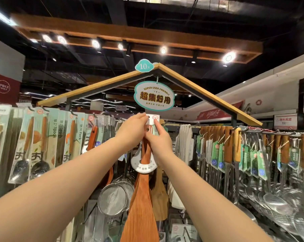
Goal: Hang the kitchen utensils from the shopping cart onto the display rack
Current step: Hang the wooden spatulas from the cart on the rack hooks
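A reddish wooden spatula (140, 205) with a white card label hangs upright in front of the display rack (262, 132), its blade low in the centre. Both my arms reach up to its top. My left hand (131, 129) pinches the upper left edge of the white hang tag (152, 119). My right hand (159, 138) grips the spatula's handle and the tag just below. Whether a hook passes through the tag's hole is hidden by my fingers. The shopping cart is out of view.
Packaged spoons and forks (43, 142) hang at the left. Metal strainers (115, 198) and a paler wooden spatula (159, 193) hang behind. Steel ladles and skimmers with wooden handles (235, 151) crowd the right rail. A teal sign (154, 96) hangs under the roof-shaped frame.
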Motion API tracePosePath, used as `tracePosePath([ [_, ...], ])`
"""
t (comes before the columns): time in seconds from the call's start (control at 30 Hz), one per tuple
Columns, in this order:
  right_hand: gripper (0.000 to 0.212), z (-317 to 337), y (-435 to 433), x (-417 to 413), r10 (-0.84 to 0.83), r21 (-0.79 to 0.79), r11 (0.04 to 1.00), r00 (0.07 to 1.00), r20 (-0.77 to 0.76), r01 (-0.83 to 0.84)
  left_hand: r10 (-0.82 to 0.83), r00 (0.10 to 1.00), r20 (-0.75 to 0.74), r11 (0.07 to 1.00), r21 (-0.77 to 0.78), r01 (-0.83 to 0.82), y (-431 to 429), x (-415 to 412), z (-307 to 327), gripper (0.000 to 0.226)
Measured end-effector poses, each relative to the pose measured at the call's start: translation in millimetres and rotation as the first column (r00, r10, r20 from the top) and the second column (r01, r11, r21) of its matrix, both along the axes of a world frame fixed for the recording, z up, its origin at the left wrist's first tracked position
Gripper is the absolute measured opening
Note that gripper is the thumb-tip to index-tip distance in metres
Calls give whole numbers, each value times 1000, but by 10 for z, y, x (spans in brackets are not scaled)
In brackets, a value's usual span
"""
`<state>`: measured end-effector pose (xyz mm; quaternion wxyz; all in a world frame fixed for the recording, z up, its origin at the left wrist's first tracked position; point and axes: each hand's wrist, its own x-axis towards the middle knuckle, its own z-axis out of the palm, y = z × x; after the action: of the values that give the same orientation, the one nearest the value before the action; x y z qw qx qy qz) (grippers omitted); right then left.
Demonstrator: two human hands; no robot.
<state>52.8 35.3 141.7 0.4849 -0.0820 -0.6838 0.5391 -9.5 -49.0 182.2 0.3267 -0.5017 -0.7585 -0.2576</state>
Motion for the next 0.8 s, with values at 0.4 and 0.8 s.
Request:
tracePosePath([
  [0.4, 68, -14, 96, -160, 46, -90, 995, 994, 101, -37, 106, 994, -16, 980, -165, -107, 35, -116, -66, 55],
  [0.8, 60, -171, 346, -302, -231, 291, 946, 927, 296, 143, 102, 993, -60, 966, -233, -113, 109, -275, -542, 68],
])
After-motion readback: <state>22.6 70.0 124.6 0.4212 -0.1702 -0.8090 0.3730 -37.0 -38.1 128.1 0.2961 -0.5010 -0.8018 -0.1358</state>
